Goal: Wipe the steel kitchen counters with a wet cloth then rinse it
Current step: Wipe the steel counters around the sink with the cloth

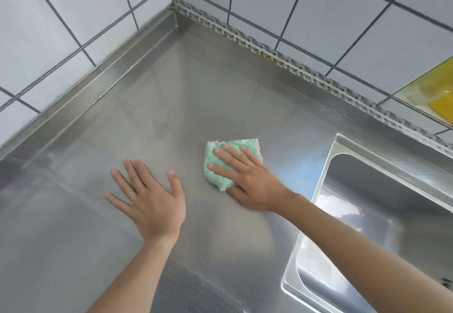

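A folded mint-green cloth [228,148] with a pink edge lies flat on the steel counter [171,97], near its middle. My right hand [247,178] presses down on the cloth with straight, spread fingers and covers its near half. To the left, my left hand [149,200] rests flat on the bare steel with its fingers spread, a short gap from the cloth. The steel sink [335,163] is set into the counter at the right, close beside my right forearm.
White tiled walls [73,18] meet in a corner behind the counter, with a raised steel lip along the left and a perforated strip [277,55] along the back. A yellow object [438,102] shows at the far right edge.
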`<control>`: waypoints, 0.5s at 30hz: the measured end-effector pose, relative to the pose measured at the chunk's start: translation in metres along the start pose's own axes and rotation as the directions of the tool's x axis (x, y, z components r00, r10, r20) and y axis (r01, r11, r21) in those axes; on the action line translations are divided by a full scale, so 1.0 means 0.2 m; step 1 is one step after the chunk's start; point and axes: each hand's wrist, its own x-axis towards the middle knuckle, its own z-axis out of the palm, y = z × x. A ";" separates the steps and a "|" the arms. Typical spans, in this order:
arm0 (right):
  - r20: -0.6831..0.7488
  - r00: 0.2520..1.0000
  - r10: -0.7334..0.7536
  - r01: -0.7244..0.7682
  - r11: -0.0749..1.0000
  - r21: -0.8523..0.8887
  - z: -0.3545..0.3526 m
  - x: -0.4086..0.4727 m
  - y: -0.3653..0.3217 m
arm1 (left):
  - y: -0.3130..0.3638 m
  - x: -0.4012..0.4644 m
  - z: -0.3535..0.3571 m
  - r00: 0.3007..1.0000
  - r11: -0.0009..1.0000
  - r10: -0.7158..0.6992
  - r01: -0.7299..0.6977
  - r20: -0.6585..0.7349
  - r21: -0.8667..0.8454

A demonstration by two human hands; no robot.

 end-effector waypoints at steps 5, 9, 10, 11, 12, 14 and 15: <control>-0.046 0.953 0.299 -0.298 0.954 0.025 -0.13 -0.33 0.44 | 0.00 -0.01 0.00 1.000 1.000 0.005 -0.005 0.005 -0.009; -0.134 0.768 0.626 -0.622 0.779 0.078 -0.23 -0.25 0.76 | 0.00 0.00 0.01 1.000 1.000 0.007 -0.007 -0.004 -0.008; -0.138 0.732 0.667 -0.663 0.744 0.081 -0.25 -0.20 0.79 | 0.00 0.00 0.01 1.000 1.000 0.009 -0.009 -0.005 -0.005; -0.142 0.700 0.700 -0.696 0.713 0.085 -0.25 -0.13 0.80 | 0.00 0.00 0.01 1.000 1.000 0.009 -0.010 -0.005 -0.003; -0.147 0.669 0.729 -0.724 0.683 0.095 -0.25 -0.06 0.78 | 0.00 0.00 0.01 1.000 1.000 0.009 -0.009 -0.002 -0.002; -0.164 0.644 0.747 -0.740 0.663 0.114 -0.24 0.07 0.68 | 0.00 -0.01 0.01 1.000 1.000 0.013 -0.013 0.005 -0.005; -0.173 0.673 0.720 -0.713 0.693 0.112 -0.23 0.11 0.59 | 0.00 -0.01 0.01 1.000 1.000 0.016 -0.016 0.005 -0.007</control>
